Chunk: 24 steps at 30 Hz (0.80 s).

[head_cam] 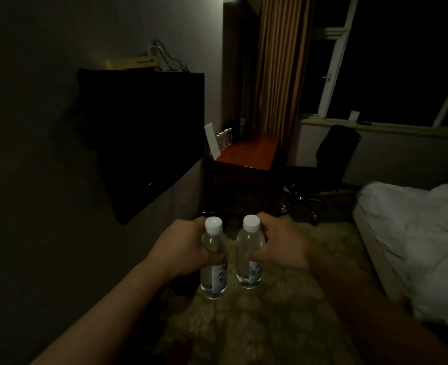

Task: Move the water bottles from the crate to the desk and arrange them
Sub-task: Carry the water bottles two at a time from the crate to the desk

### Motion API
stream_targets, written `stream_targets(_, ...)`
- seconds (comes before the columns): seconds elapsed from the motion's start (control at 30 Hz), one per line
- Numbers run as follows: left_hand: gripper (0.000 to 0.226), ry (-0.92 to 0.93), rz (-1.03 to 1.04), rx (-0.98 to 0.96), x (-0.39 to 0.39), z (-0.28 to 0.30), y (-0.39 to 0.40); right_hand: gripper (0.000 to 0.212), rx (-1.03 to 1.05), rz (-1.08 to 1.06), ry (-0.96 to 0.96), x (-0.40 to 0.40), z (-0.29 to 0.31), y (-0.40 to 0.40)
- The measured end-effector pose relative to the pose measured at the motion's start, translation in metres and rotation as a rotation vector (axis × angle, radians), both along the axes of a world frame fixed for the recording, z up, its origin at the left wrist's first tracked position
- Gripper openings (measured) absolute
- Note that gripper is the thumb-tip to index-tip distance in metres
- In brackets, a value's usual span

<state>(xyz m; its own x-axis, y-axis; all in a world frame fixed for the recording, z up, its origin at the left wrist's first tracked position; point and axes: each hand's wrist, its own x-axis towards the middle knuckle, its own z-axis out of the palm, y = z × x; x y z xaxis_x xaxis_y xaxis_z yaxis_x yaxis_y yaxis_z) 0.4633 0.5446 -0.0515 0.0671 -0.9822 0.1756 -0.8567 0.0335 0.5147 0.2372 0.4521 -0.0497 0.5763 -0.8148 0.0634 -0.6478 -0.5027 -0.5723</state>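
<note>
The room is dim; a flat black wall-mounted television [141, 138] hangs on the plain grey wall [33, 127] at left, with striped brown curtains [280, 67] beyond it and a white-framed window [330, 69], dark outside, at right. A black swivel office chair [330, 159] stands near the far wall; a bed with rumpled white bedding [423, 233] lies at right; patterned yellowish carpet [283, 312] covers the floor.

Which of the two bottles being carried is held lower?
The left hand's bottle: its base sits lower in view than that of the right hand's bottle, though both stand upright.
</note>
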Motion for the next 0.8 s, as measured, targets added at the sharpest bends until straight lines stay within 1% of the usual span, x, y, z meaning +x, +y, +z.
stream_targets(0.03, 0.046, -0.014, -0.018, -0.03, -0.003, 0.007, -0.006, 0.058, -0.02, 0.011, 0.003, -0.001, 0.005, -0.004)
stream_targets(0.07, 0.044, -0.015, -0.016, -0.02, -0.003, 0.008, -0.007, 0.058, -0.022, 0.014, 0.008, -0.001, 0.004, -0.005)
stream_targets(0.13, 0.043, -0.022, -0.105, -0.037, 0.014, -0.005, -0.145, 0.059, -0.049, -0.099, -0.026, 0.007, -0.013, -0.113)
stream_targets(0.23, 0.042, -0.022, -0.148, -0.025, 0.013, -0.002, -0.169, 0.059, -0.078, -0.103, 0.025, 0.0, -0.009, -0.132)
stream_targets(0.4, 0.042, -0.041, -0.253, -0.022, 0.017, 0.003, -0.287, 0.05, -0.04, -0.243, -0.038, -0.003, -0.008, -0.218)
stream_targets(0.53, 0.043, -0.059, -0.34, -0.002, 0.004, 0.006, -0.363, 0.053, -0.011, -0.317, -0.068, -0.014, -0.009, -0.278)
stream_targets(0.67, 0.044, -0.084, -0.407, -0.003, -0.018, 0.006, -0.436, 0.056, 0.01, -0.343, -0.095, -0.031, -0.011, -0.34)
stream_targets(0.8, 0.046, -0.053, -0.425, 0.007, -0.044, -0.001, -0.512, 0.055, -0.012, -0.342, -0.078, -0.055, -0.014, -0.411)
